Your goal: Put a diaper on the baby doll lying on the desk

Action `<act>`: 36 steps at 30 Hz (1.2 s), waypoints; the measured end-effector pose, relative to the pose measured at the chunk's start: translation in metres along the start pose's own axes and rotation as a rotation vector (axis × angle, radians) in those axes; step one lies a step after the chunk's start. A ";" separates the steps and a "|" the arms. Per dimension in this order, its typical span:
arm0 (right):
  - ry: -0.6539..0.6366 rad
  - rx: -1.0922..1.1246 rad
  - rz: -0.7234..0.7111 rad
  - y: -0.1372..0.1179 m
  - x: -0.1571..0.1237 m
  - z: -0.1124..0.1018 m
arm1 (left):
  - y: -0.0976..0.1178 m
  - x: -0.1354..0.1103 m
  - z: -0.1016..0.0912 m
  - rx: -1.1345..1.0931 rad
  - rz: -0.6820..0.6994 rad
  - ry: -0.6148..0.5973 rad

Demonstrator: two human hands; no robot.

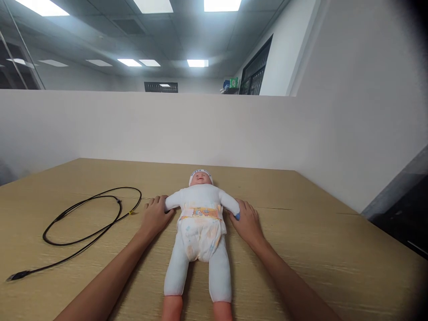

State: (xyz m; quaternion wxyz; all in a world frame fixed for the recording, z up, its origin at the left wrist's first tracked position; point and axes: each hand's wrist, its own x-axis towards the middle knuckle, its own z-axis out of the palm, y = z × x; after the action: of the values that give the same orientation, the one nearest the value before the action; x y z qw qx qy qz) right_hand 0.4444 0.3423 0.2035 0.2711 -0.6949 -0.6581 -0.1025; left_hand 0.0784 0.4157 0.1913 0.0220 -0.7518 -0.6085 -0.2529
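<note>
A baby doll (200, 196) lies on its back on the table, head toward the wall and legs toward me. It wears a white body suit, a white cap with dark print, and a diaper (201, 232) with an orange patterned waistband. My left hand (156, 216) is closed around the end of the doll's arm on the left. On the other side, my right hand (246, 223) grips the opposite arm's end, where a small blue patch shows. Both doll hands are hidden under my fingers. The doll's arms are spread outward; its feet run out of view at the bottom.
A black cable (100, 232) lies in loose loops on the wooden table (317, 249), left of my left forearm, its plug (19, 275) near the front left. A low white wall (187, 129) borders the table's far side. Another wall (361, 111) rises on the right.
</note>
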 end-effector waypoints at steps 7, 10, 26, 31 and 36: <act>-0.066 0.057 0.017 -0.006 -0.001 -0.009 | 0.003 0.001 -0.006 0.005 0.008 -0.053; -0.094 0.088 0.028 -0.009 -0.003 -0.013 | 0.005 0.000 -0.009 -0.018 0.017 -0.078; -0.123 0.382 0.054 -0.053 -0.027 -0.012 | 0.045 -0.026 -0.026 -0.346 -0.076 -0.171; -0.144 0.477 0.043 -0.047 -0.029 -0.026 | 0.069 -0.046 -0.061 -0.434 -0.134 -0.170; -0.216 0.549 0.044 -0.027 -0.037 -0.067 | 0.086 -0.126 -0.105 -0.529 -0.067 -0.130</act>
State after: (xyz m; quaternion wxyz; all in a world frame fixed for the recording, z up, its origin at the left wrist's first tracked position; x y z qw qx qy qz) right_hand 0.4284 0.2760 0.2475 0.3795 -0.6166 -0.6710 0.1599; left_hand 0.1043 0.2436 0.2551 -0.2224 -0.7255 -0.5461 -0.3549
